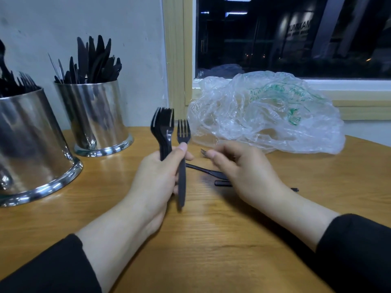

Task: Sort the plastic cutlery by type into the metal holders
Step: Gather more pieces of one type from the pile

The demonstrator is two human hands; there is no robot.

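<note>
Several black forks (pixel 163 127) stand upright in my left hand (pixel 156 176), fingers curled round their handles. My right hand (pixel 243 172) hovers loosely curled over cutlery (pixel 203 170) on the desk (pixel 201 240), its grip unclear.

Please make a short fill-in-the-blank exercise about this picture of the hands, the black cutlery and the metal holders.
1. The left hand grips a bunch of black ____.
2. The farther metal holder is full of black ____.
3. The crumpled plastic bag lies below the ____.
4. The right hand hovers above cutlery lying on the ____.

Missing words: forks; knives; window; table
</note>
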